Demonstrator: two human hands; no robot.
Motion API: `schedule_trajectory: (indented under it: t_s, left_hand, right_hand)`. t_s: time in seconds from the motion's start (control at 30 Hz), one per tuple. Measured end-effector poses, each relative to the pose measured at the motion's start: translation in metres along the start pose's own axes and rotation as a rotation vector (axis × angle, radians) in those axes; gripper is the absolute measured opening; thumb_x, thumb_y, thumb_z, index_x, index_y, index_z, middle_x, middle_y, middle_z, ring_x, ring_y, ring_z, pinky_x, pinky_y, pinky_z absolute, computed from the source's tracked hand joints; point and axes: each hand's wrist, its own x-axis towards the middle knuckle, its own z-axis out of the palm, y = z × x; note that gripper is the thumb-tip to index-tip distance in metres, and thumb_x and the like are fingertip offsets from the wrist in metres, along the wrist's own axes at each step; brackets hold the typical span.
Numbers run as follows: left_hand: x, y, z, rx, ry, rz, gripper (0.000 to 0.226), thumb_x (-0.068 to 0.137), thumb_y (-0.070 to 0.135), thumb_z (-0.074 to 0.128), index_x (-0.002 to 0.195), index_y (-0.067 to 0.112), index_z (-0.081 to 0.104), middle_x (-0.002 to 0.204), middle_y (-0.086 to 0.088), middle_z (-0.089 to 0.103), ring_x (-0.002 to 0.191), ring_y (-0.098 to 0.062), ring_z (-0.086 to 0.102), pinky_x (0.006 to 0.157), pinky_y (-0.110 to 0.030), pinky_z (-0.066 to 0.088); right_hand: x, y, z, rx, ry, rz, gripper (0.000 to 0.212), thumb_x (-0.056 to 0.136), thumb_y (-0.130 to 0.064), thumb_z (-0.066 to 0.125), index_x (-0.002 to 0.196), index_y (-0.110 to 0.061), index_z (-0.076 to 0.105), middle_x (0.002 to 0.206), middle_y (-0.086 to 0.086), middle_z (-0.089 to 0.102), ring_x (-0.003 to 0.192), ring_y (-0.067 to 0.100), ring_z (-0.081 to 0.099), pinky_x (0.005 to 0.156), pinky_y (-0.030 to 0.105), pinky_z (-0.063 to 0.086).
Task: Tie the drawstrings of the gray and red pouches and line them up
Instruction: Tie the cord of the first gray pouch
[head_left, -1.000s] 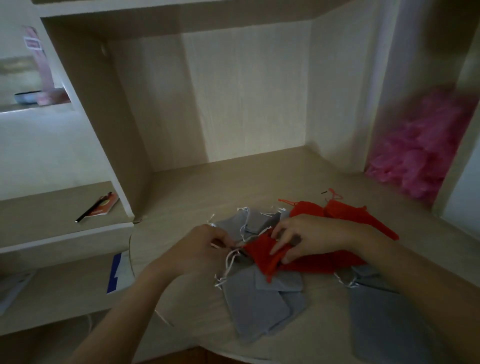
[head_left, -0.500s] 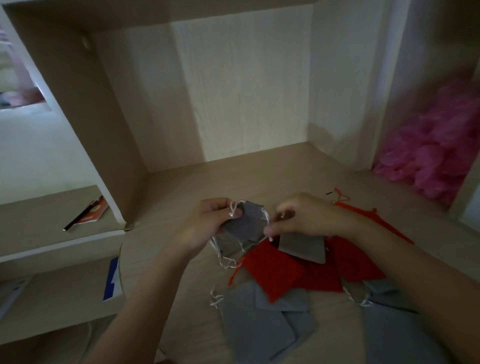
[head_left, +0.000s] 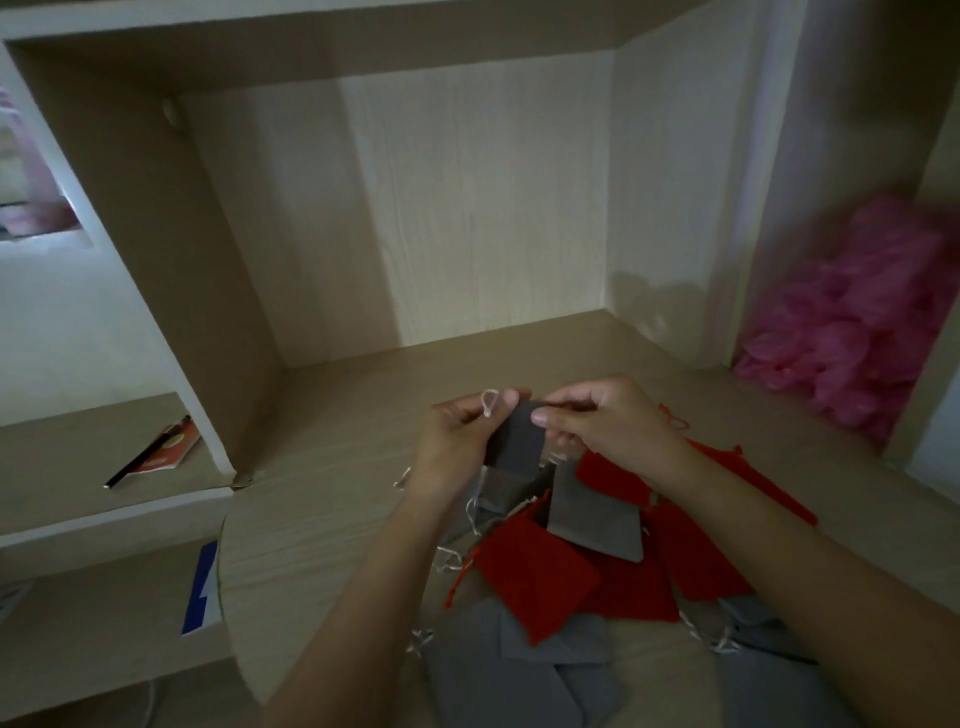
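Observation:
A small gray pouch (head_left: 515, 441) is held up above the desk between both hands. My left hand (head_left: 457, 441) pinches its white drawstring loop (head_left: 489, 404) at the pouch's top left. My right hand (head_left: 608, 421) pinches the pouch's top right corner. Below them lies a loose pile: a red pouch (head_left: 535, 577) on top, more red pouches (head_left: 696, 561) to the right, another gray pouch (head_left: 597, 519) in the middle and several gray pouches (head_left: 509, 675) at the near edge, with white strings trailing out.
The wooden desk (head_left: 337, 519) sits in an alcove with back and side panels. A lower shelf on the left carries a red booklet with a pen (head_left: 156, 452). A blue and white card (head_left: 203, 587) lies below it. Pink fluffy material (head_left: 852, 322) fills the right compartment.
Both hands have lifted a gray pouch off the pile. My left hand has shifted from the pouch's body to its string loop, and the view has tilted upward.

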Motion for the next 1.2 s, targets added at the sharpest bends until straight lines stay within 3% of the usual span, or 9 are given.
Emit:
schedule_trajectory:
  t_s: [0.13, 0.23, 0.37, 0.5, 0.63, 0.87, 0.97, 1.07, 1.2]
  left_hand:
    - [0.008, -0.004, 0.003, -0.144, 0.076, -0.053, 0.026, 0.095, 0.018, 0.05, 0.099, 0.001, 0.069, 0.093, -0.008, 0.072, 0.082, -0.01, 0.067, 0.07, -0.018, 0.052]
    - [0.007, -0.01, 0.001, -0.271, 0.096, -0.159, 0.03, 0.098, 0.019, 0.043, 0.089, 0.006, 0.068, 0.088, -0.006, 0.072, 0.079, -0.013, 0.068, 0.073, -0.026, 0.053]
    - [0.006, -0.013, -0.013, -0.515, 0.054, -0.232, 0.029, 0.098, 0.017, 0.039, 0.077, 0.011, 0.058, 0.078, -0.004, 0.071, 0.077, -0.016, 0.067, 0.066, -0.026, 0.054]
    - [0.011, -0.015, -0.028, -0.655, 0.044, -0.175, 0.027, 0.098, 0.017, 0.035, 0.074, 0.013, 0.048, 0.069, -0.002, 0.066, 0.075, -0.016, 0.066, 0.071, -0.025, 0.053]
    - [0.012, -0.012, -0.031, -0.83, 0.084, -0.163, 0.028, 0.096, 0.011, 0.033, 0.07, 0.014, 0.045, 0.054, 0.003, 0.048, 0.056, -0.012, 0.058, 0.061, -0.021, 0.053]
    - [0.017, -0.014, -0.04, -1.036, 0.199, -0.168, 0.009, 0.071, 0.005, 0.042, 0.065, 0.012, 0.042, 0.049, 0.004, 0.033, 0.041, -0.01, 0.038, 0.052, -0.016, 0.047]
    - [0.017, -0.016, -0.041, -1.086, 0.183, -0.236, 0.017, 0.076, 0.005, 0.04, 0.06, 0.011, 0.042, 0.05, 0.003, 0.031, 0.04, -0.01, 0.035, 0.047, -0.017, 0.042]
    - [0.014, -0.017, -0.041, -1.058, 0.155, -0.309, 0.034, 0.09, 0.015, 0.031, 0.057, 0.012, 0.041, 0.053, 0.002, 0.032, 0.045, -0.011, 0.031, 0.055, -0.019, 0.029]
    - [0.014, -0.015, -0.044, -1.081, 0.135, -0.288, 0.017, 0.073, 0.007, 0.038, 0.057, 0.012, 0.04, 0.054, 0.002, 0.033, 0.045, -0.01, 0.032, 0.05, -0.018, 0.034]
  right_hand:
    - [0.003, 0.0, -0.002, -0.016, -0.042, -0.009, 0.021, 0.089, 0.001, 0.059, 0.103, -0.012, 0.066, 0.072, 0.001, 0.068, 0.055, -0.003, 0.059, 0.055, 0.009, 0.043]
    - [0.003, 0.005, -0.004, -0.16, -0.03, 0.002, 0.013, 0.09, -0.011, 0.062, 0.079, -0.012, 0.069, 0.06, -0.002, 0.063, 0.049, 0.001, 0.055, 0.052, 0.013, 0.043]
    - [0.001, 0.009, -0.004, -0.365, -0.007, -0.045, 0.039, 0.092, -0.033, 0.059, 0.057, -0.014, 0.061, 0.046, -0.008, 0.048, 0.045, 0.005, 0.041, 0.048, 0.016, 0.031]
    - [0.001, 0.006, -0.003, -0.269, 0.01, 0.035, 0.049, 0.09, -0.041, 0.059, 0.051, -0.016, 0.043, 0.042, -0.01, 0.033, 0.041, 0.004, 0.032, 0.045, 0.014, 0.027]
    - [0.002, 0.003, -0.008, -0.049, 0.016, 0.153, 0.048, 0.089, -0.037, 0.062, 0.055, -0.018, 0.034, 0.05, -0.006, 0.027, 0.038, 0.001, 0.029, 0.047, 0.011, 0.029]
    - [0.001, 0.007, -0.003, 0.036, -0.118, 0.115, 0.033, 0.087, -0.037, 0.064, 0.073, -0.009, 0.056, 0.055, -0.003, 0.029, 0.047, 0.008, 0.024, 0.051, 0.021, 0.023]
    - [0.0, 0.006, -0.002, 0.021, -0.084, 0.124, 0.035, 0.087, -0.036, 0.064, 0.065, -0.012, 0.054, 0.051, -0.007, 0.032, 0.045, 0.006, 0.027, 0.053, 0.022, 0.026]
    - [-0.005, 0.003, -0.005, -0.032, -0.072, 0.109, 0.046, 0.089, -0.037, 0.061, 0.051, -0.017, 0.045, 0.047, -0.005, 0.035, 0.046, 0.01, 0.032, 0.063, 0.025, 0.034]
    - [-0.006, 0.0, -0.006, 0.01, -0.092, 0.064, 0.049, 0.091, -0.034, 0.058, 0.052, -0.009, 0.043, 0.053, 0.01, 0.038, 0.052, 0.019, 0.035, 0.067, 0.029, 0.035]
